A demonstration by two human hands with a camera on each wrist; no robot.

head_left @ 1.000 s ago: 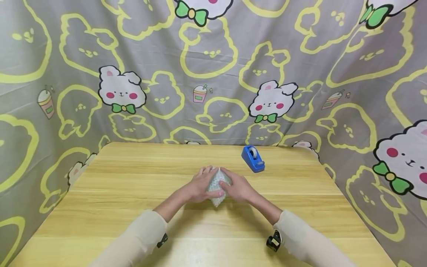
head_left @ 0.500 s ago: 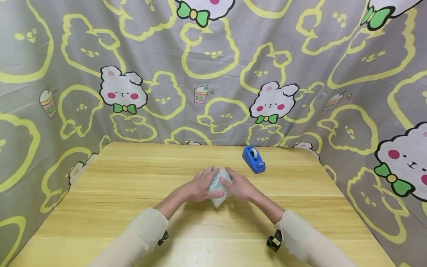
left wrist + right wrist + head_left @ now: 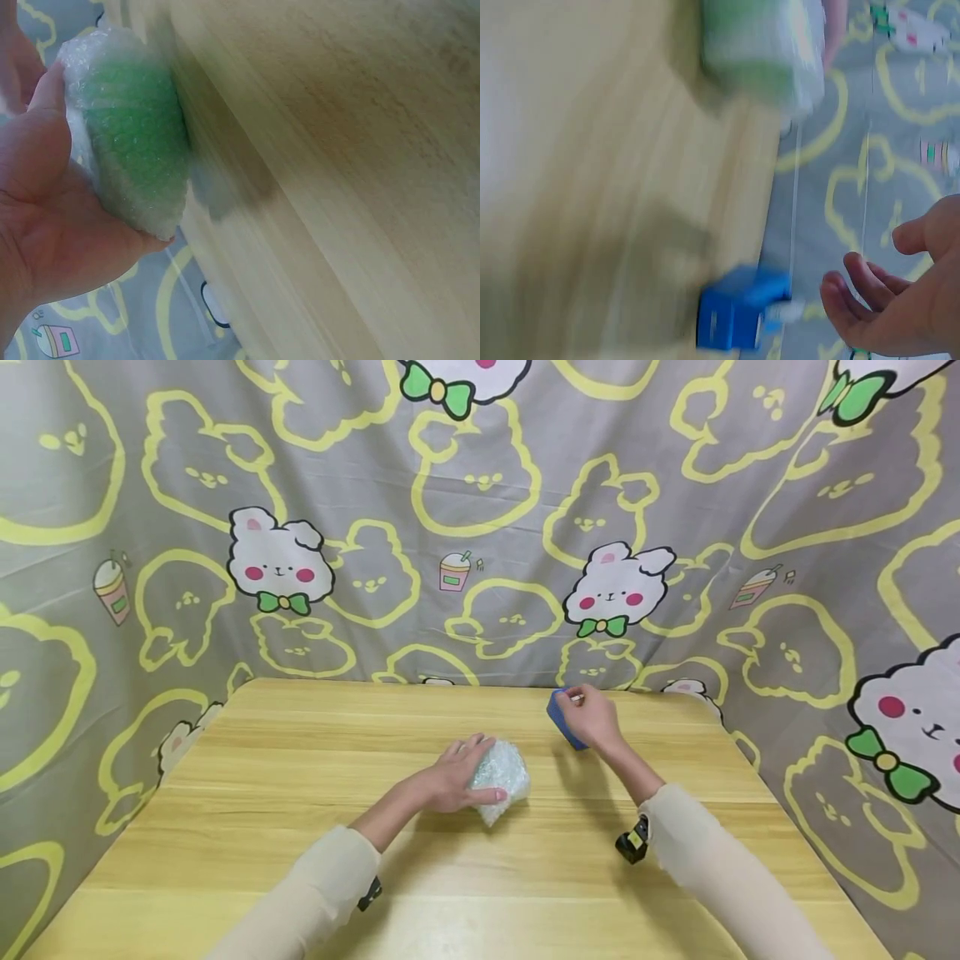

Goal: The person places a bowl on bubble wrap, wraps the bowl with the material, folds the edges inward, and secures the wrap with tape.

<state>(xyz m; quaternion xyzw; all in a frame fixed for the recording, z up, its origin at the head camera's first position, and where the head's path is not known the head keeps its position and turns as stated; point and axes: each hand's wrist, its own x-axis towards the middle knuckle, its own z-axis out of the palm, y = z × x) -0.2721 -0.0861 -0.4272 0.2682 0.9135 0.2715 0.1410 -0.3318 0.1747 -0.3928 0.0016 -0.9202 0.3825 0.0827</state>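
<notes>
A bubble-wrapped bundle [image 3: 506, 771] stands on the table in the middle of the head view. Green shows through its wrapping [image 3: 139, 127] in the left wrist view; what lies inside cannot be made out. My left hand [image 3: 450, 782] holds the bundle from the left, thumb on the near side and fingers on the far side. My right hand [image 3: 592, 720] is over the blue tape dispenser [image 3: 557, 714] and hides part of it in the head view. Seen from the right wrist, its fingers are loosely bent, hold nothing, and stand apart from the dispenser [image 3: 735, 307].
The wooden table [image 3: 262, 777] stretches around both hands. Behind it and at both sides hangs a grey curtain [image 3: 360, 485] with yellow outlines and white rabbit prints. Small black cameras [image 3: 632, 842] are strapped near both wrists.
My right hand has left the bundle and moved right and away from me to the tape dispenser. My left hand has stayed on the bundle.
</notes>
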